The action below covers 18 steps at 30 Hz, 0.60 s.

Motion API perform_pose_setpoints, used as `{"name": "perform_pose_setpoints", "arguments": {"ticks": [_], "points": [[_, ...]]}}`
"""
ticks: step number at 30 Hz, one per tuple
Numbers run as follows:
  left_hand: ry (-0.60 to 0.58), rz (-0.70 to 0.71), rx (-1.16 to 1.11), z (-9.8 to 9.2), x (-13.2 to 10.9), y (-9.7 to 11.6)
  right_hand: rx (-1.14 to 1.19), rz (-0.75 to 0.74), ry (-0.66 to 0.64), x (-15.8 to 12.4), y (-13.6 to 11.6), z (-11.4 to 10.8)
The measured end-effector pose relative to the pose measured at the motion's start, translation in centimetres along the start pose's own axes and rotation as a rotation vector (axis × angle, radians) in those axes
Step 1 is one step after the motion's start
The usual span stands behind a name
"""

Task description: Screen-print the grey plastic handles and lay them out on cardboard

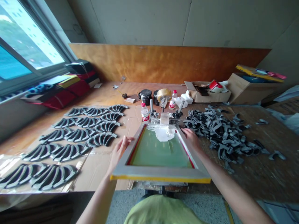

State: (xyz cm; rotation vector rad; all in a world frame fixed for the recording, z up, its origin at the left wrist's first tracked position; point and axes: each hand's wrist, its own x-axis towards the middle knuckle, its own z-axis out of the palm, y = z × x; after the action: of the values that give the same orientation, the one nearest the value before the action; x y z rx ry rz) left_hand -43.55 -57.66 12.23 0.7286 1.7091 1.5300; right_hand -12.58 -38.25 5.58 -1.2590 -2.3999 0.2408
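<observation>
A screen-printing frame with a grey rim and pale green mesh lies in front of me, its near edge lined with yellow. White ink is pooled on the far part of the mesh. My left hand grips the left rim, fingertips against its outer side. On the right rim, my right hand is closed in the same way, its fingers partly hidden. The frame's far end meets a metal hinge clamp with upright knobs. What lies under the mesh is hidden.
Rows of curved grey-black parts lie on cardboard at left. A heap of similar loose pieces is at right. Behind stand a bottle, a second bottle, a black tub, a tape roll and an open carton.
</observation>
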Motion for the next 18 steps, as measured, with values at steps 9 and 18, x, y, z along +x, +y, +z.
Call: {"name": "perform_pose_setpoints", "arguments": {"ticks": [9, 18], "points": [[-0.114, -0.162, 0.179, 0.2, -1.6, -11.0, -0.088, -0.196, -0.135, 8.1, -6.9, 0.6], [-0.131, -0.207, 0.186, -0.1, -1.2, -11.9, -0.143, -0.178, -0.267, 5.2, -6.7, 2.4]]}}
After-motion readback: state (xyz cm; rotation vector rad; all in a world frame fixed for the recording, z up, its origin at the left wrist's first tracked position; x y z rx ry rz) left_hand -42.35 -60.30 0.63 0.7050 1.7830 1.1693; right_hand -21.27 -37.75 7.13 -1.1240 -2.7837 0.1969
